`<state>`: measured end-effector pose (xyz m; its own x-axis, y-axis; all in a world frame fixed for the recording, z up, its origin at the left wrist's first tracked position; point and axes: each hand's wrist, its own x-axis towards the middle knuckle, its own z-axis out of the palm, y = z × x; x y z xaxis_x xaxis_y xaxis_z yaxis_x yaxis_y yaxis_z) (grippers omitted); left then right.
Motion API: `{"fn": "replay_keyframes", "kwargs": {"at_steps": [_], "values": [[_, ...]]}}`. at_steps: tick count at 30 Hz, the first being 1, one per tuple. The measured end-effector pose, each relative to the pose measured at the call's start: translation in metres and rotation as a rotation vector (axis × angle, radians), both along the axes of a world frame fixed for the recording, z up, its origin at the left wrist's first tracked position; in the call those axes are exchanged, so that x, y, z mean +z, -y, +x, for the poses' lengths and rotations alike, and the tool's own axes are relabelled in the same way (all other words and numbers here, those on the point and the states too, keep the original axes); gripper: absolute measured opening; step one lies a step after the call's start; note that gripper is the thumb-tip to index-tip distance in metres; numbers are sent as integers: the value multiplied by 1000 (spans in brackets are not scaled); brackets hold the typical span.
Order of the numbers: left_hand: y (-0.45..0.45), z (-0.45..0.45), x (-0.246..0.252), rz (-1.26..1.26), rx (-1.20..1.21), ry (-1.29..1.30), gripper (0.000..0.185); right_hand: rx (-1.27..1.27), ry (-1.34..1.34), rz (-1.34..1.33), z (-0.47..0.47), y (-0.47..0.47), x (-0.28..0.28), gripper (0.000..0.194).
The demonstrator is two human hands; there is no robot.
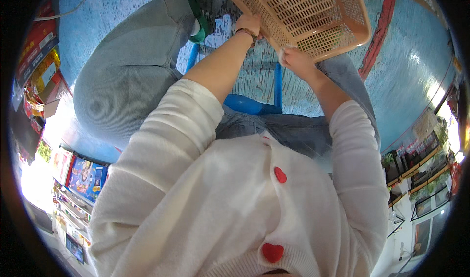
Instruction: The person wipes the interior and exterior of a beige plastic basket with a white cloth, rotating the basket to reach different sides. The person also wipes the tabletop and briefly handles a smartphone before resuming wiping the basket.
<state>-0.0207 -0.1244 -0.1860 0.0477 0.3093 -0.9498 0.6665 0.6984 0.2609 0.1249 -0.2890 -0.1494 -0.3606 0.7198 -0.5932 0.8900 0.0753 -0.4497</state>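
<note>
A light orange plastic basket (315,16) with slotted, perforated walls is tilted in front of me, over my right leg. My left hand (249,24), with a beaded bracelet at the wrist, grips the basket's near side; some of its fingers are hidden behind the wall. Farther right along the same edge, my right hand (299,59) holds a small white cloth or tissue (282,55) against the basket. The cloth is mostly covered by the fingers.
Below my lap is a blue stool (249,104) with thin legs. A green shoe (198,33) rests on the worn blue floor (253,82). A red stripe (380,31) crosses the floor at right. Packaged goods (44,67) stand far left, plant shelves (418,163) far right.
</note>
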Motion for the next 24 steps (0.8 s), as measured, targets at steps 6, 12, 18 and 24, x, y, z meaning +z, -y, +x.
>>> {"fn": "replay_keyframes", "kwargs": {"at_steps": [6, 12, 18, 24], "values": [[9, -4, -36, 123, -236, 39, 30, 42, 38, -234, 46, 15, 0, 8], [9, 16, -33, 109, -68, 188, 39, -66, 414, -266, 169, -13, 4, 13], [-5, 15, -11, 54, -84, 210, 41, -437, 526, 225, 239, -43, 55, 17], [-13, 16, 7, -57, 230, 284, 45, -650, 24, -276, 41, -26, 17, 26]]}}
